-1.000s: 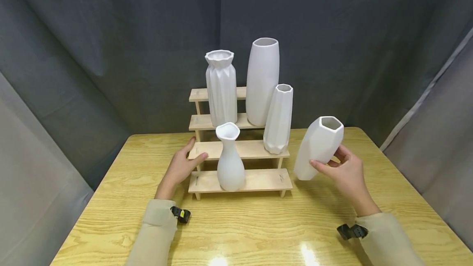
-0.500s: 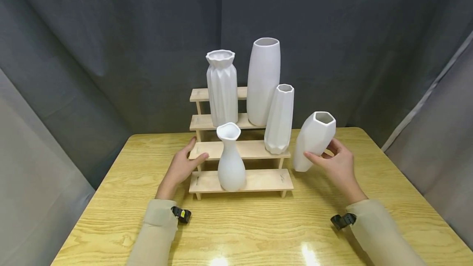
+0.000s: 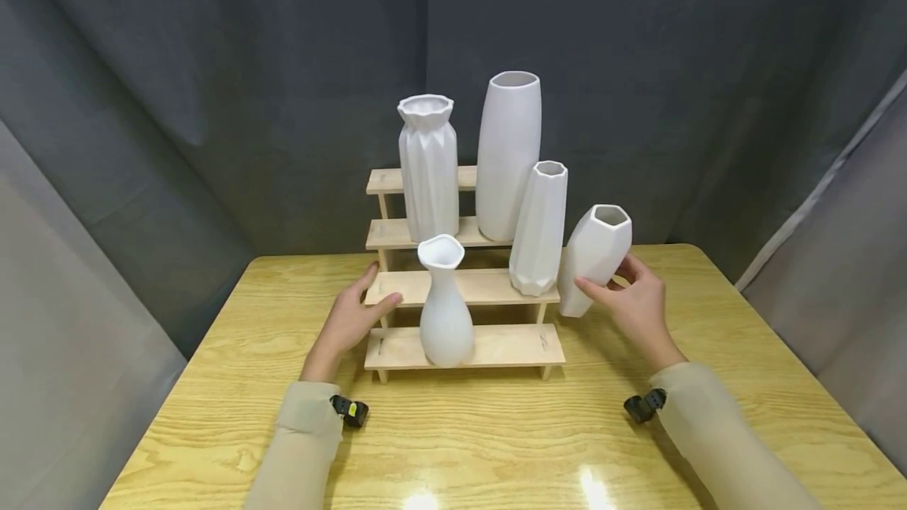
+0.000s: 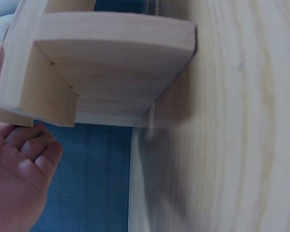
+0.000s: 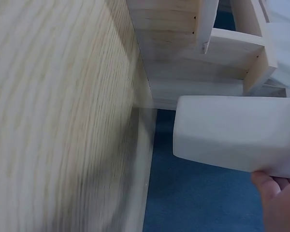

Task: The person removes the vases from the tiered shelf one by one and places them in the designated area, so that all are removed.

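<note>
My right hand (image 3: 636, 307) holds a white faceted vase (image 3: 597, 252), tilted and raised off the table, just right of a stepped wooden display stand (image 3: 513, 345). In the right wrist view the vase (image 5: 232, 130) lies across the picture, with my fingertips (image 5: 264, 183) against its side. My left hand (image 3: 349, 318) grips the stand's left end, thumb on the second board from the front. The left wrist view has my curled fingers (image 4: 36, 145) beneath the stand's edge (image 4: 116, 29). On the front board stands a white narrow-necked vase (image 3: 446, 321); a slim ribbed vase (image 3: 540, 230) occupies the second board's right end.
Higher up stand a pleated white vase (image 3: 429, 171) at left and a tall smooth white vase (image 3: 509, 156) at right. The slim vase is close beside the held one. The wood-grain table (image 3: 453, 431) ends at dark curtains (image 3: 283, 101).
My right hand has carried the faceted vase left and slightly up, close to the stand's right end. My left hand keeps its grip on the stand.
</note>
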